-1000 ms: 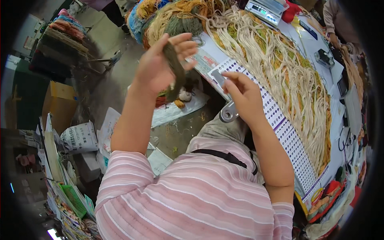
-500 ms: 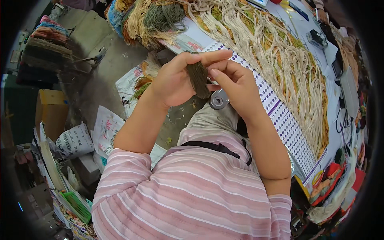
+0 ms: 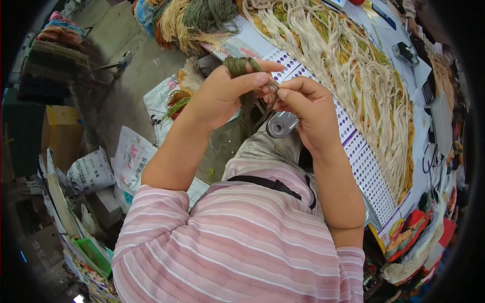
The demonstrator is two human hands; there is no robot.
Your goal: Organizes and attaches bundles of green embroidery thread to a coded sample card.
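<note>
An olive-green skein of thread is draped over the fingers of my left hand, its index finger stretched out and its thumb laid across. Loose strands hang below that palm. Just to the right, my right hand pinches some strands of the same thread between thumb and fingertips. Under the right fingers, by my knee, shows a grey rounded piece with a hole; what it belongs to is hidden.
Cream, orange and green yarn lies along the table at right, beside a white card with rows of purple dots. More hanks hang over the far edge. White printed sacks and a cardboard box stand at left.
The skein, hanging as a compact bundle before, now wraps over my left fingers with its strands spread. My left thumb has come down across it, and my right hand has shifted slightly right.
</note>
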